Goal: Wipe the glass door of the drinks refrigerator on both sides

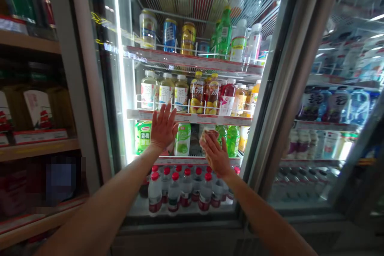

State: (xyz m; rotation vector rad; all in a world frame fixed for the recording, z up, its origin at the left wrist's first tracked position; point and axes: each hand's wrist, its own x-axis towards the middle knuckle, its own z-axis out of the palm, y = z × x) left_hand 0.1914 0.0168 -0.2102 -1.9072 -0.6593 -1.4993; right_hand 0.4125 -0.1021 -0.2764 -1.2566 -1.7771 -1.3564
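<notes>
My left hand (163, 128) is raised flat against the glass door (198, 144) of a drinks cooler, its fingers stretched and holding nothing. Behind it show a green carton-like pack (142, 137) and a green-and-white bottle (183, 140). To the right, my right hand (216, 155) presses a crumpled pale cloth (207, 133) to the glass, mostly covered by the fingers. Green bottles (233, 141) stand on the shelf just beyond it. Both arms reach forward at about the height of the lower shelves.
Tea bottles (181, 92) fill the middle shelf, with cans (170, 35) above and red-capped water bottles (186, 186) at the bottom. A metal door frame (282, 100) runs down the right, beside another cooler. Shelves of large bottles (37, 104) stand left.
</notes>
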